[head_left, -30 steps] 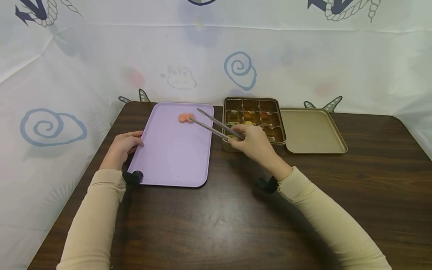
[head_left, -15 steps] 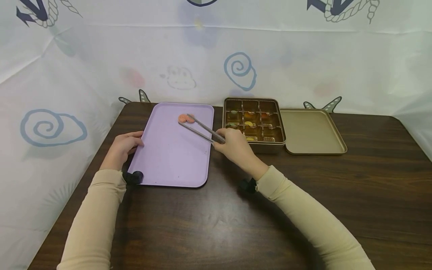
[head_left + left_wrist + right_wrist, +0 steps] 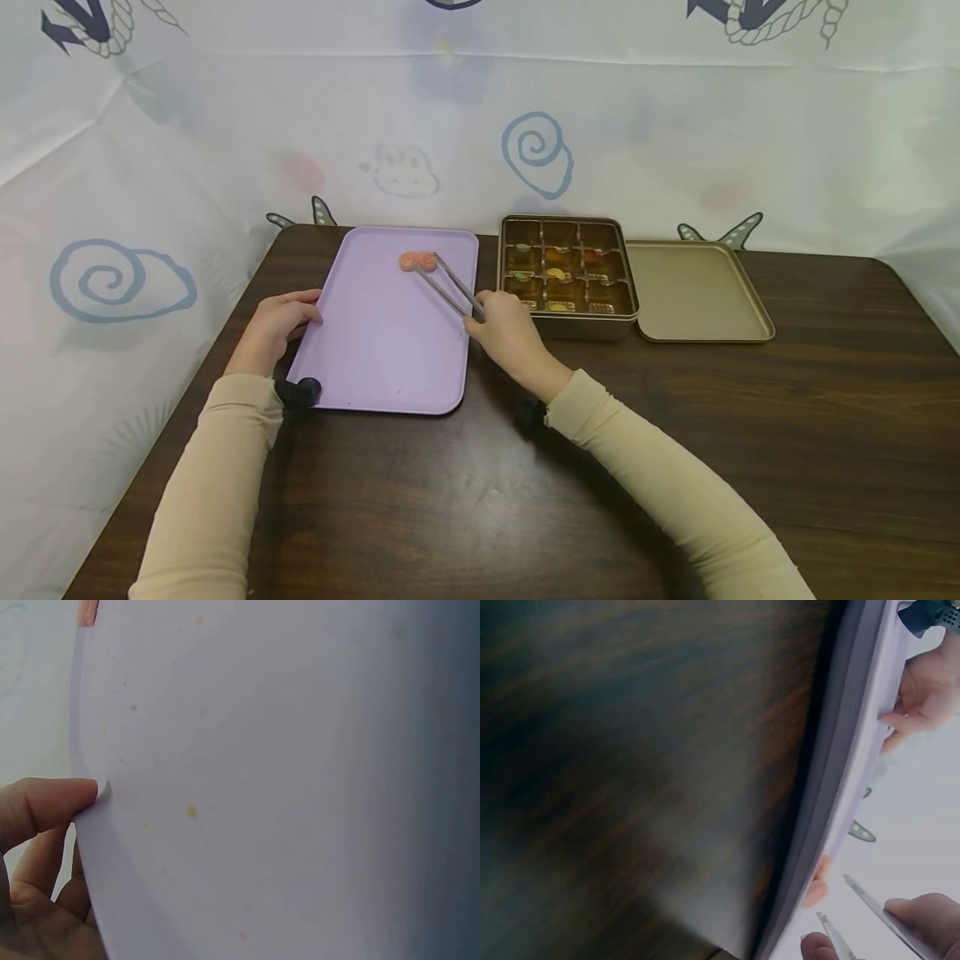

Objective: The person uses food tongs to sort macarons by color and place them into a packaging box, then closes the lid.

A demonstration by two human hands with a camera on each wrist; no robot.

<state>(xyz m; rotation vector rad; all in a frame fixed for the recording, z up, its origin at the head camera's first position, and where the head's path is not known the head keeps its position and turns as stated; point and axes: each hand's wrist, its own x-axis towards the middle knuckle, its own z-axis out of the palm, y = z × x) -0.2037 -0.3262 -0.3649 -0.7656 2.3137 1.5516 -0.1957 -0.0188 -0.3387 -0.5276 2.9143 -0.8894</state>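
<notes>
Two round orange cookie-like pieces [image 3: 407,262] lie side by side near the far end of the lilac tray [image 3: 375,350]. My right hand [image 3: 510,333] grips slim metal tongs [image 3: 441,292] over the tray's right edge. The tong tips stand apart around the right-hand piece. In the right wrist view, the tongs [image 3: 877,909] show their two tips spread close to the orange pieces [image 3: 816,891]. My left hand [image 3: 273,329] holds the tray's left rim. Up close in the left wrist view, the left hand [image 3: 45,814] has its thumb on the rim and its fingers beneath.
Right of the tray stands a gold tin [image 3: 600,317] with several compartments, small green, yellow and red bits inside. Its flat gold lid [image 3: 697,292] lies against it on the right. A patterned white cloth [image 3: 337,108] hangs behind the dark wooden table [image 3: 420,500].
My right hand has moved left and a little nearer with the tongs. Their tips reached the left piece first, then shifted right to the other one. The left hand has stayed put.
</notes>
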